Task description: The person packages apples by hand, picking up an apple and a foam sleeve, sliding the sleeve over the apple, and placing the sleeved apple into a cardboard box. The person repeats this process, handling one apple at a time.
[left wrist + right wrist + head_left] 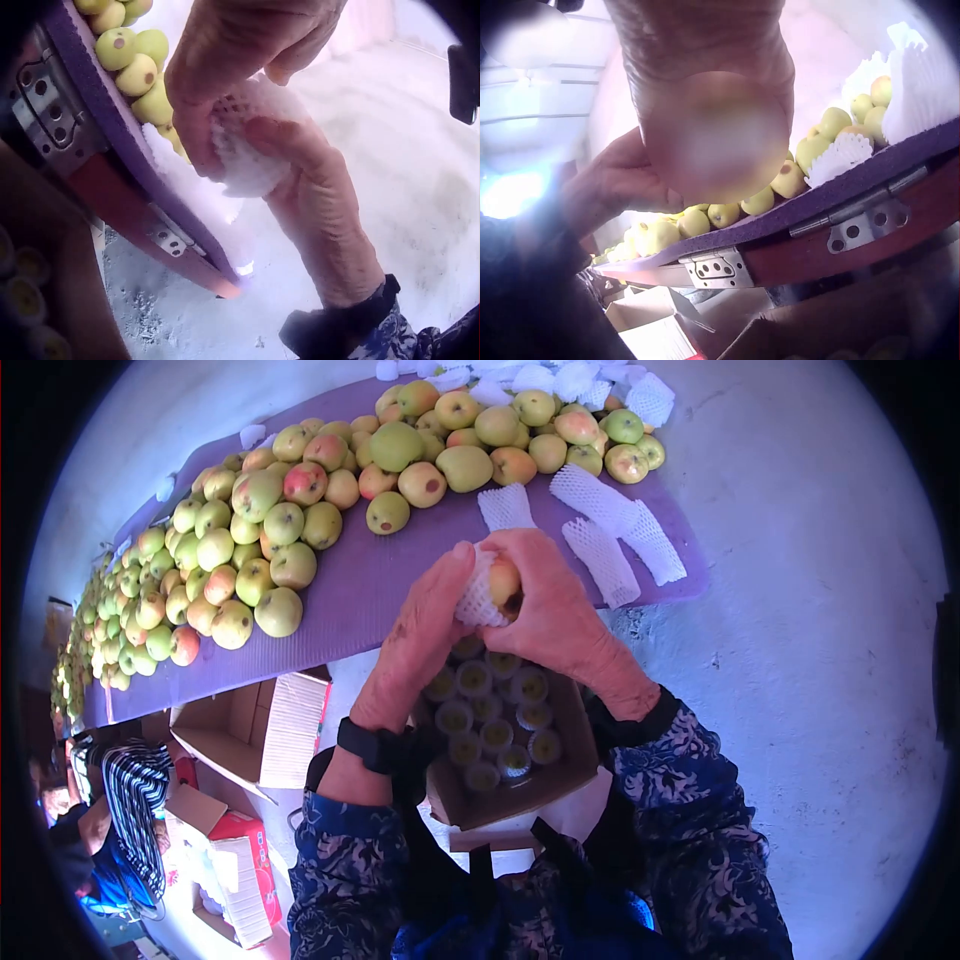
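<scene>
Between both hands is a yellow-red apple partly covered by a white foam net, held just off the table's front edge. My left hand grips the net-covered side, thumb at the top. My right hand curls round the other side, where the apple's bare skin and a dark patch show. In the left wrist view the netting sits between the fingers of both hands. A blur covers part of the hand in the right wrist view. Below the hands stands an open cardboard box of netted apples.
Loose apples are heaped along the purple-covered table. Several flat foam nets lie at its right end, with more at the back. Open cartons stand lower left, near another person in a striped garment.
</scene>
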A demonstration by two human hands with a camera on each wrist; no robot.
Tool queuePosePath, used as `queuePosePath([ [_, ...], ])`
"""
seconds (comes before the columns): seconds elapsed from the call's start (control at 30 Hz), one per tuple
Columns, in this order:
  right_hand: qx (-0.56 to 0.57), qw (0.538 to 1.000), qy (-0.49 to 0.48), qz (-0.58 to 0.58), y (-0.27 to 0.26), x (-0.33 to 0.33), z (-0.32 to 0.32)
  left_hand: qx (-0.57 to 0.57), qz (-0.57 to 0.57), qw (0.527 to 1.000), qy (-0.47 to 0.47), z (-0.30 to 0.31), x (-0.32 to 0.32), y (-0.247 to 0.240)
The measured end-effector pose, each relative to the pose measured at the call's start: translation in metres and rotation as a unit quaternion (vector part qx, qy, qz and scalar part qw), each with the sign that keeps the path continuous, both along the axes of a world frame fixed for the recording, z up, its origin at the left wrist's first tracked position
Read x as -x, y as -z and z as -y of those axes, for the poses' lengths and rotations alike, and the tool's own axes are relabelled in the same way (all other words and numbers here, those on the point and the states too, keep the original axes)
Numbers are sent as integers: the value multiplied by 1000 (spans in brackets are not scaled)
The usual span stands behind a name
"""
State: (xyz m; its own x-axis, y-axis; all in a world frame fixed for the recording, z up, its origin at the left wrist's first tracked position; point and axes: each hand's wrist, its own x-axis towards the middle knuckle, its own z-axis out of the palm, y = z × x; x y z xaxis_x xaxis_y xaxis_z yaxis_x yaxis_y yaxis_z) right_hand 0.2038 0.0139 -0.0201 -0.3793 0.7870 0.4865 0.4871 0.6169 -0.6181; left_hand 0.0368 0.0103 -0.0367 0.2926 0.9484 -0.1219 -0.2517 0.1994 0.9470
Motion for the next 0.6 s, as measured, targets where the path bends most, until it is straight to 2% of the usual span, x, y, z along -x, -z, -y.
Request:
queuePosePath([
  [0.1, 12, 1000, -4, -12, -9, -3, 6, 21, -18, 998, -62, 0, 6, -12],
  [0.2, 38, 999, -31, -9, -20, -6, 17, -34, -74, 984, -158, -6, 20, -7],
  [0.33, 40, 993, -106, 31, -8, -6, 26, -38, -72, 981, -174, -4, 31, -11],
  [0.5, 214, 957, -157, 118, 24, 5, 45, -64, -86, 978, -177, 1, 43, -15],
  [0.6, 282, 928, -194, 145, 60, 10, 50, -71, -67, 983, -157, 3, 46, -18],
])
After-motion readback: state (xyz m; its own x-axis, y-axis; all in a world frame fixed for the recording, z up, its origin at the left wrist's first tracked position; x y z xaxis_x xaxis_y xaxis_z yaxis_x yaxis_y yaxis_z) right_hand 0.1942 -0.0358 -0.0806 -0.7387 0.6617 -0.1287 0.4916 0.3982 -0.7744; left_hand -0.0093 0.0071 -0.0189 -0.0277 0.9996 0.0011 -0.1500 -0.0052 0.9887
